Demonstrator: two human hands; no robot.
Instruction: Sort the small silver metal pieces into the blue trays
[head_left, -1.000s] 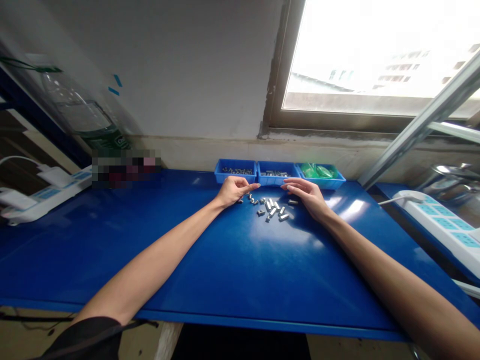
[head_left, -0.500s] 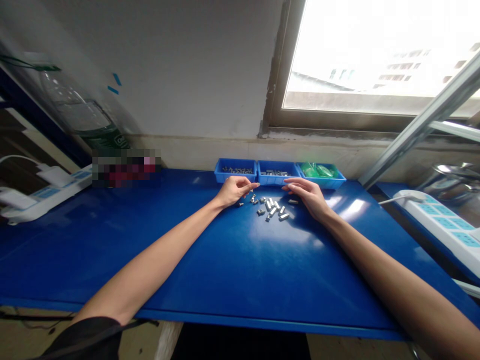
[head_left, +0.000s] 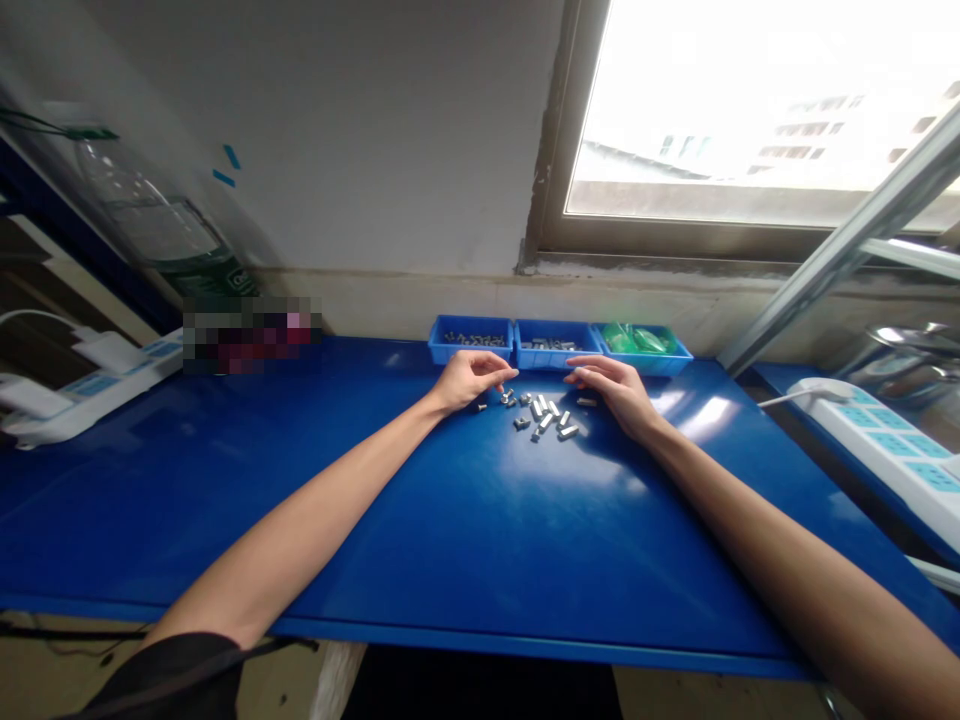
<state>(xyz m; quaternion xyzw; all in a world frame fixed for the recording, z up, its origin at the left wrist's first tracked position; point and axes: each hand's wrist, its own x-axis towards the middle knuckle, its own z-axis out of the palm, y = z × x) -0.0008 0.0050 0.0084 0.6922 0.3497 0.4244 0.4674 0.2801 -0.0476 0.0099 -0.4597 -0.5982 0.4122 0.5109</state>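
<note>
My left hand (head_left: 474, 380) rests at the left of a loose pile of small metal parts, its fingers loosely bent and the thumb stretched out past them. No object shows in it. On the pile's right side is my right hand (head_left: 611, 385), fingers extended and a little apart, holding nothing that I can see. Between the hands lie several short silvery metal posts (head_left: 545, 424). A few small screws (head_left: 507, 398) are scattered close to my left fingertips. A single metal post (head_left: 587, 402) lies just below my right fingers.
Behind my hands stand three blue bins: a left bin (head_left: 442, 352) with small screws, a middle bin (head_left: 551, 358) with metal parts, and a right bin (head_left: 679, 362) with green plastic packaging (head_left: 637, 338). Power strips (head_left: 67, 405) and a bottle (head_left: 150, 220) flank the blue table (head_left: 450, 540).
</note>
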